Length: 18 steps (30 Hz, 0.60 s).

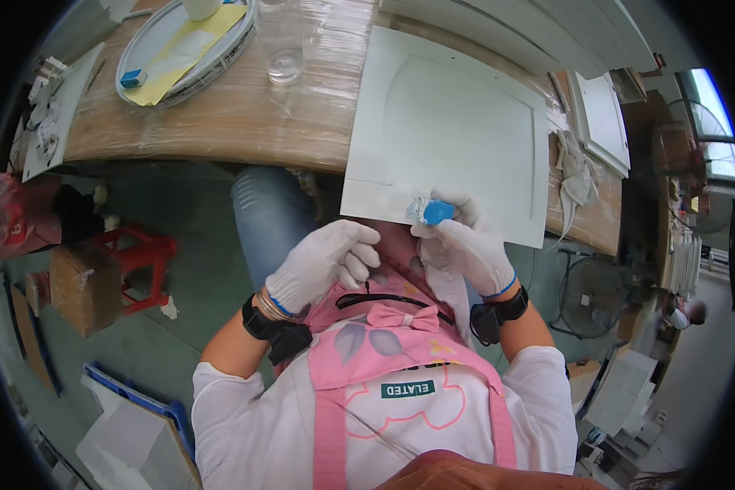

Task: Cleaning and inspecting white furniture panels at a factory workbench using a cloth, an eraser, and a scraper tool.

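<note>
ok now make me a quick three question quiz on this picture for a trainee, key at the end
1. Which grip holds a blue block?
2. True or false: the clear cup stands on the white panel.
3. Fill in the missing colour: the gloves are mainly ___.

Key:
1. The right grip.
2. False; it stands on the brown table.
3. White.

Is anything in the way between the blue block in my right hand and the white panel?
Nothing visible. Your right hand holds the blue block by the near edge of the white panel; contact isn't clear.
</note>
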Available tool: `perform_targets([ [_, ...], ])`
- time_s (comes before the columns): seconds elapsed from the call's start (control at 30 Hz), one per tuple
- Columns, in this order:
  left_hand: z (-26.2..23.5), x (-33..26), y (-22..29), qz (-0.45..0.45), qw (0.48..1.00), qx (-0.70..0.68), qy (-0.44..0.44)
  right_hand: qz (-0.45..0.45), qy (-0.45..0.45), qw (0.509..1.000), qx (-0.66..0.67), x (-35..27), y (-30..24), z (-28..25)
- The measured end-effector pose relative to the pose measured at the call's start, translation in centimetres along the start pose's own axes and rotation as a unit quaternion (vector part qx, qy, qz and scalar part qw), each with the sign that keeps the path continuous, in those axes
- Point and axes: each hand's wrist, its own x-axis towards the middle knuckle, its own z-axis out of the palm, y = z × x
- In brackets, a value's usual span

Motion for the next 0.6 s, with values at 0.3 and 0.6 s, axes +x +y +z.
perform_targets([
  [0.3,-4.2,-0.4,-1.2,0.108,0.989,-0.013,0.096,-0.001,-0.005,0.992,0.127,2.2,-0.7,-0.4],
  [0.6,-2.2,1.3,0.3,0.065,0.986,0.019,0.151,-0.291,0.095,0.782,-0.543,2.9,-2.3,0.9],
])
